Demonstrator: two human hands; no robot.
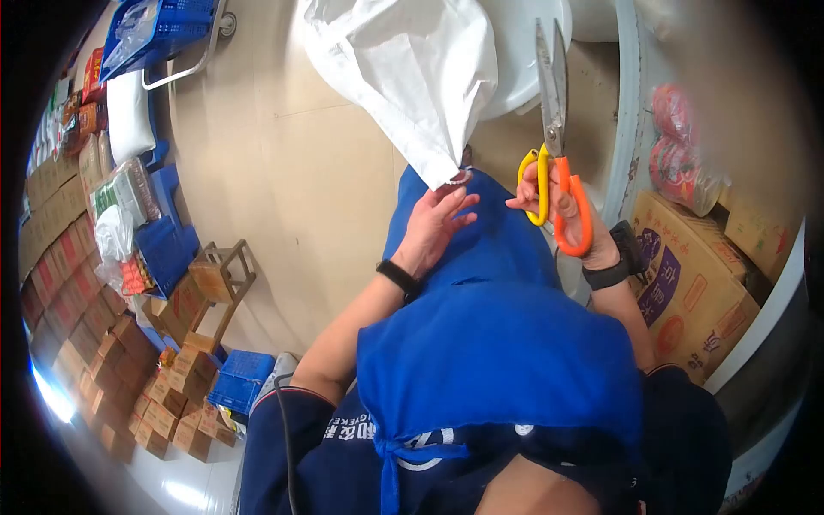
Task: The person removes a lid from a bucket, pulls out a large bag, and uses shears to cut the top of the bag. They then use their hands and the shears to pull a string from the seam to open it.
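A white sack hangs in front of me, its narrow corner pointing down toward my lap. My left hand pinches that corner between thumb and fingers, with the other fingers loosely bent. A bit of string or stitched edge shows at the pinched end. In my right hand is a pair of scissors with one yellow and one orange handle. Their long metal blades point upward, slightly apart, to the right of the sack. My fingers pass around and through the handle loops.
Behind the sack stands a white round tub. Cardboard boxes and red-wrapped packages are on the right. Leftward are a wooden stool, blue crates, stacked cartons and a trolley with a blue basket.
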